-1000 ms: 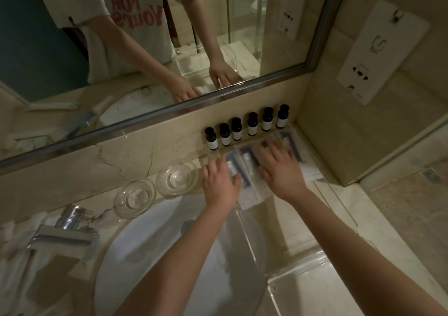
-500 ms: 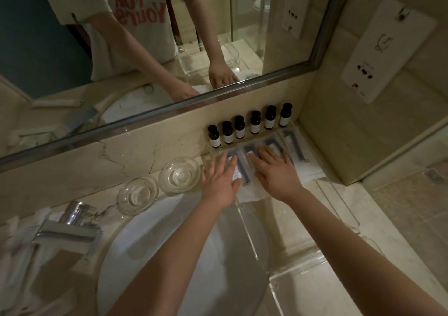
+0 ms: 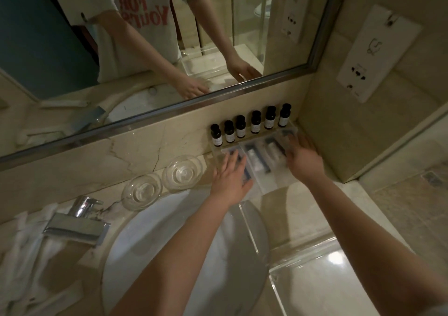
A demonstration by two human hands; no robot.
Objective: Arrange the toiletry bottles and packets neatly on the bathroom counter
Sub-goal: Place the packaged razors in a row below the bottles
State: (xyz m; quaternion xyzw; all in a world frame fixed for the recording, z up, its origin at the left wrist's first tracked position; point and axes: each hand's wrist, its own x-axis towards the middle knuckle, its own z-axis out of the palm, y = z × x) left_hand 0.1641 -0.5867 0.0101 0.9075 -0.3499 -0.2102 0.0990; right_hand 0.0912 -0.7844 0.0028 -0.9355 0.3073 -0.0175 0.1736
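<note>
Several small dark toiletry bottles (image 3: 255, 121) with white labels stand in a row against the marble backsplash under the mirror. In front of them lie several flat white packets (image 3: 257, 161) side by side on the counter. My left hand (image 3: 230, 176) lies flat with spread fingers on the leftmost packets. My right hand (image 3: 301, 157) rests with fingers apart on the rightmost packets near the side wall. Neither hand grips anything. The packets under both palms are mostly hidden.
Two clear glass dishes (image 3: 141, 191) (image 3: 183, 171) sit left of the packets. A white basin (image 3: 184, 255) and chrome faucet (image 3: 77, 223) lie below, with white towels (image 3: 21, 243) at the left. A clear acrylic tray (image 3: 322, 274) sits near the front right.
My right hand slid right, from the middle packets to the rightmost ones by the wall. My left hand stayed on the left packets. The middle packets are now uncovered.
</note>
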